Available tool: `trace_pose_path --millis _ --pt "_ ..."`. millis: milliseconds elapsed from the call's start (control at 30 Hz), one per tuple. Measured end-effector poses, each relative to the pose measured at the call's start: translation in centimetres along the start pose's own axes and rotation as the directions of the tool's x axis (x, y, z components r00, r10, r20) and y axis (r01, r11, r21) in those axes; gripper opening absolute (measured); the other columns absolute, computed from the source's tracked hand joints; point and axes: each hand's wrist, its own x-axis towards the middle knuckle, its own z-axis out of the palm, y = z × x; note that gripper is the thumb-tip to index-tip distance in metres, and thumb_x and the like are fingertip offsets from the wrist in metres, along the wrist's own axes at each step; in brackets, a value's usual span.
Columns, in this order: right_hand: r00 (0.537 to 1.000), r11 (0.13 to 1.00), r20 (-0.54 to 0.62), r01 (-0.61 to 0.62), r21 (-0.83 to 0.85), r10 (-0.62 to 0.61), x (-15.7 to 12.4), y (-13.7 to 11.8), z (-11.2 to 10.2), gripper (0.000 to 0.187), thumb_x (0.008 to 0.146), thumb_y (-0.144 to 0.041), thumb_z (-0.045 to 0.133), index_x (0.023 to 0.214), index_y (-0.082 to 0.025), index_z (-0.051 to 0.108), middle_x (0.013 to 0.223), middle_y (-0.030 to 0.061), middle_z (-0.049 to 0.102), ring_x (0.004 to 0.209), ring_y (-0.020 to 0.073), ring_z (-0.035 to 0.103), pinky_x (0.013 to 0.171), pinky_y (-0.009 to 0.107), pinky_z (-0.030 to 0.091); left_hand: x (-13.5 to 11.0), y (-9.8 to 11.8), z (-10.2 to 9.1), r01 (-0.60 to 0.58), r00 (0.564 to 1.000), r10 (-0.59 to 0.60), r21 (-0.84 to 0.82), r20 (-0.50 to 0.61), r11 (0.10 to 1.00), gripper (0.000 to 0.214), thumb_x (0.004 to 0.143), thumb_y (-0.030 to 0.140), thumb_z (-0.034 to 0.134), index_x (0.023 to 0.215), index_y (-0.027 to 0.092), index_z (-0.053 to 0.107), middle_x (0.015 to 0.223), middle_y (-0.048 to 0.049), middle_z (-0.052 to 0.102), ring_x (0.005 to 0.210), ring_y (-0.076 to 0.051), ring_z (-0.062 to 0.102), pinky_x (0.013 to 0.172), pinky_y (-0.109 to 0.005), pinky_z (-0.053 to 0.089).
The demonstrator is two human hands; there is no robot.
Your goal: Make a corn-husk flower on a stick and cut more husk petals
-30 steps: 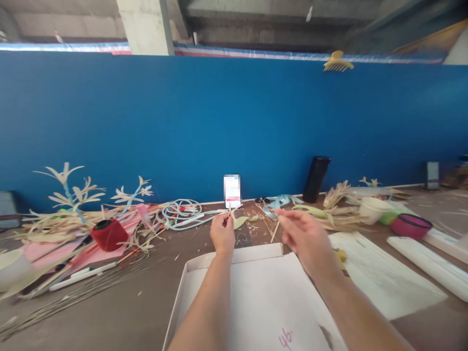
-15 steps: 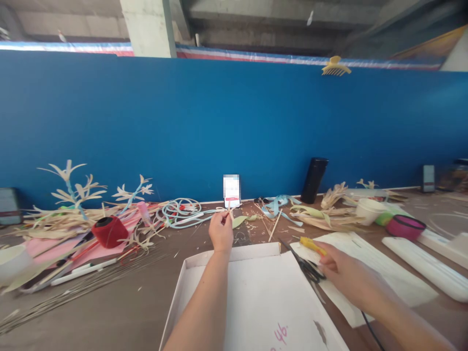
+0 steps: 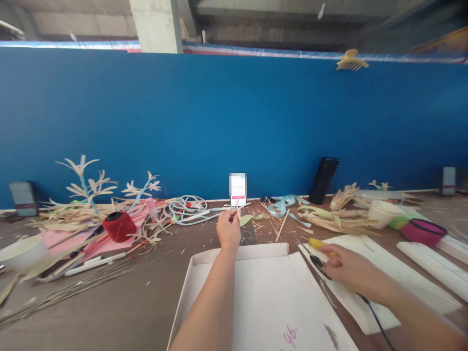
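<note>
Above the far edge of the white box lid [image 3: 263, 292], my left hand [image 3: 229, 231] is closed in a pinch on a small pale husk strip [image 3: 238, 208]. Its tip stands up in front of a propped phone [image 3: 238, 187]. My right hand [image 3: 353, 268] is closed around a yellow-handled corded tool [image 3: 317, 243], low over white paper to the right of the lid. A black cord [image 3: 376, 324] trails below the wrist. Black-handled scissors [image 3: 319, 263] lie beside the right fingers, partly hidden.
At the left are a red thread spool [image 3: 119, 226], husk flowers [image 3: 82, 170], a white bowl [image 3: 24, 254] and thin wires [image 3: 91, 280]. Blue ribbon [image 3: 283, 207], a black cylinder [image 3: 324, 180], husks [image 3: 329, 218] and a magenta case [image 3: 424, 231] stand or lie right. A blue partition [image 3: 234, 117] rises behind.
The whole view has shifted, so things appear farther right. My right hand has lowered slightly with the yellow-handled tool, closer to the paper. My left hand keeps its pinch.
</note>
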Motion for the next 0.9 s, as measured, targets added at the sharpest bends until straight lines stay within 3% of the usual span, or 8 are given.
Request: trace_pose_path --millis 67,200,300,433,533,633,733,900 --pt "0.988 0.983 0.148 -0.059 0.174 0.033 -0.1 -0.8 -1.1 0.044 0.064 -0.031 0.061 0.107 -0.021 0.062 0.057 -0.0011 0.059 0.045 0.013 0.049 0.042 0.024 0.031 0.0 0.1 0.0 0.001 1.0 -0.001 0.0 0.006 1.0 0.022 0.077 0.037 0.056 0.081 0.02 0.068 0.082 -0.0028 0.061 0.07 -0.013 0.054 0.065 -0.025 0.041" --pt "0.964 0.879 0.264 -0.149 0.452 0.027 -0.3 -2.7 -2.3 0.047 0.068 -0.038 0.065 0.112 -0.022 0.061 0.068 0.0034 0.063 0.053 0.0144 0.052 0.043 0.023 0.035 0.0 0.2 0.1 -0.001 1.0 0.001 -0.021 -0.007 1.0 0.023 0.076 0.038 0.057 0.08 0.019 0.068 0.08 -0.0029 0.061 0.068 -0.013 0.053 0.065 -0.025 0.041" --pt "0.931 0.741 0.364 -0.234 0.629 -0.015 -0.4 -3.8 -1.5 0.04 0.067 -0.034 0.068 0.104 -0.02 0.065 0.079 0.0067 0.064 0.066 0.0155 0.057 0.045 0.021 0.039 0.0 0.2 0.1 0.008 1.0 -0.008 -0.031 -0.006 0.999 0.023 0.076 0.039 0.058 0.081 0.019 0.069 0.08 -0.0028 0.061 0.067 -0.012 0.053 0.065 -0.025 0.041" --pt "0.856 0.548 0.508 -0.382 0.744 -0.092 -0.5 -4.8 1.0 0.027 0.072 -0.031 0.064 0.097 -0.021 0.066 0.076 0.0052 0.062 0.066 0.013 0.056 0.045 0.018 0.039 0.1 0.1 0.1 0.01 1.0 -0.01 -0.022 -0.002 1.0 0.023 0.076 0.039 0.057 0.081 0.019 0.068 0.081 -0.0028 0.061 0.069 -0.012 0.053 0.065 -0.025 0.041" --pt "0.852 0.471 0.506 -0.394 0.789 -0.133 -0.4 -5.4 2.2 0.021 0.074 -0.03 0.06 0.093 -0.023 0.066 0.082 0.0059 0.063 0.07 0.0135 0.057 0.044 0.017 0.039 0.1 -0.1 0.2 0.01 1.0 -0.01 -0.023 0.002 1.0 0.022 0.077 0.037 0.057 0.081 0.019 0.068 0.081 -0.0029 0.061 0.069 -0.012 0.053 0.065 -0.025 0.041" --pt "0.88 0.469 0.449 -0.333 0.818 -0.157 0.0 -6.4 2.7 0.024 0.073 -0.029 0.062 0.097 -0.025 0.065 0.094 0.0073 0.065 0.081 0.0161 0.06 0.037 0.015 0.032 0.1 -0.2 0.3 0.003 1.0 -0.003 -0.039 0.008 0.999 0.019 0.077 0.034 0.056 0.08 0.019 0.068 0.082 -0.0031 0.061 0.071 -0.013 0.054 0.066 -0.024 0.042" --pt "0.879 0.451 0.428 -0.302 0.84 -0.209 0.6 -8.5 3.5 0.033 0.072 -0.027 0.064 0.105 -0.026 0.062 0.1 0.0071 0.065 0.091 0.0166 0.059 0.034 0.013 0.026 0.2 0.0 0.2 -0.008 1.0 0.009 -0.018 0.007 1.0 0.016 0.077 0.03 0.056 0.079 0.019 0.068 0.081 -0.0028 0.061 0.069 -0.013 0.054 0.067 -0.025 0.042" --pt "0.879 0.368 0.398 -0.29 0.883 -0.263 2.3 -12.5 7.4 0.036 0.073 -0.028 0.066 0.109 -0.027 0.06 0.088 0.004 0.066 0.075 0.0133 0.06 0.04 0.014 0.034 1.0 0.4 -1.0 -0.119 0.993 0.119 0.055 0.001 0.991 0.013 0.077 0.027 0.057 0.079 0.02 0.068 0.079 -0.0026 0.061 0.07 -0.013 0.055 0.067 -0.024 0.043"
